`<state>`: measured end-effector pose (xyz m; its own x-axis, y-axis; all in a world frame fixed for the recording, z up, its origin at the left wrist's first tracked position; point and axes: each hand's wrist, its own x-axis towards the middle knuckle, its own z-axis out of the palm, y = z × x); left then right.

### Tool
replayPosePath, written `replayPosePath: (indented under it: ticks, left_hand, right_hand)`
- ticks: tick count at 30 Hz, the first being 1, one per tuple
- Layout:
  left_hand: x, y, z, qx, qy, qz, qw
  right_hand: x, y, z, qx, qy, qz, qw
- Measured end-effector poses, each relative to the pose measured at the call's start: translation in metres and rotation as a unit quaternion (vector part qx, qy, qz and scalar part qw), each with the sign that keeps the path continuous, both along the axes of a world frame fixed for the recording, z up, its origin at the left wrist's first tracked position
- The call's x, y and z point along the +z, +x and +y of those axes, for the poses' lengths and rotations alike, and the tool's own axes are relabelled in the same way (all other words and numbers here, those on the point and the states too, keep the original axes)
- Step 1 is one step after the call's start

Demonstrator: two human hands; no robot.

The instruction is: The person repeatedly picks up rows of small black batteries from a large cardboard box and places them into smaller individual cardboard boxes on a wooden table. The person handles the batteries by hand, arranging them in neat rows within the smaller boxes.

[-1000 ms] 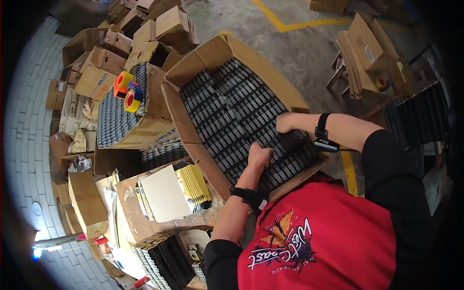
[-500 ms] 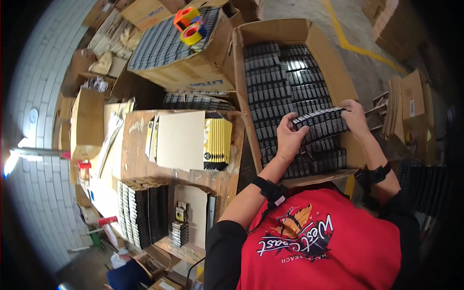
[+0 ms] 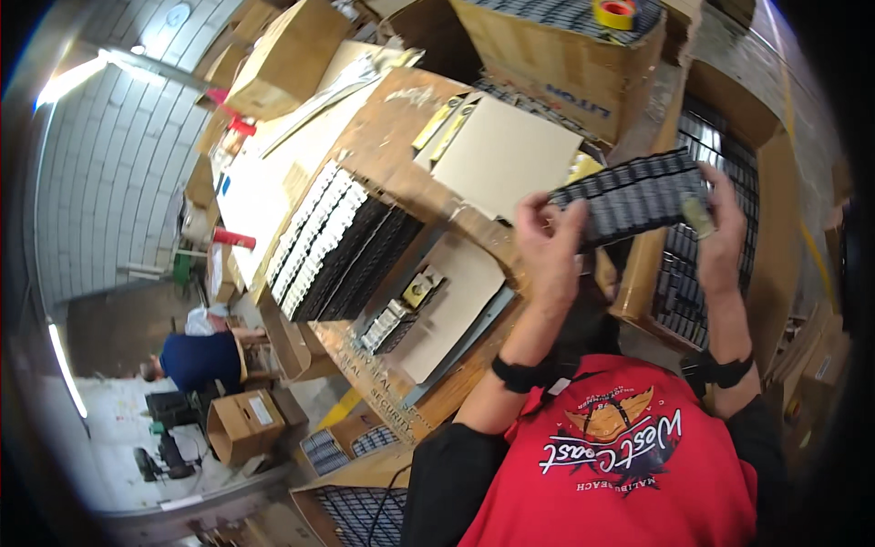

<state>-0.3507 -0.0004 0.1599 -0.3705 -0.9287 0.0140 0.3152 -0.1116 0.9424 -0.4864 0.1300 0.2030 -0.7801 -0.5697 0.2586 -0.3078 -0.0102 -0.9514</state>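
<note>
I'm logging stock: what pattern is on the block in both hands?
The block is black with rows of grey patches, clearest in the head view.

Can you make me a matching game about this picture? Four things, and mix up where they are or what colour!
Things:
1. block of black packs
2. tape roll
3. flat cream board
4. person in the background

Places or colours:
A. on top of a packed carton
B. dark blue top
C. between the left hand and the right hand
D. on the wooden table

Pairs: 1-C, 2-A, 3-D, 4-B
</note>
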Motion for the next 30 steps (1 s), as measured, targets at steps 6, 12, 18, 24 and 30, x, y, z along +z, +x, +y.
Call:
replayPosePath:
  ticks: [6, 12, 18, 24, 30]
  left_hand:
    - [-0.068, 0.145, -0.068, 0.094, 0.181, -0.035, 0.978]
    - [-0.156, 0.18, -0.093, 0.102, 0.24, -0.1, 0.96]
    - [-0.182, 0.172, -0.112, 0.085, 0.237, -0.074, 0.965]
    - [-0.179, 0.198, -0.118, 0.097, 0.185, -0.067, 0.976]
    - [-0.142, 0.211, -0.114, 0.074, 0.158, -0.071, 0.982]
  right_hand:
    - [-0.079, 0.101, -0.113, 0.151, 0.094, 0.118, 0.977]
    - [-0.124, 0.141, -0.153, 0.16, 0.207, 0.136, 0.956]
    - [-0.138, 0.163, -0.168, 0.143, 0.249, 0.196, 0.938]
    - [-0.157, 0.168, -0.166, 0.183, 0.202, 0.195, 0.942]
    - [-0.155, 0.163, -0.173, 0.205, 0.158, 0.138, 0.956]
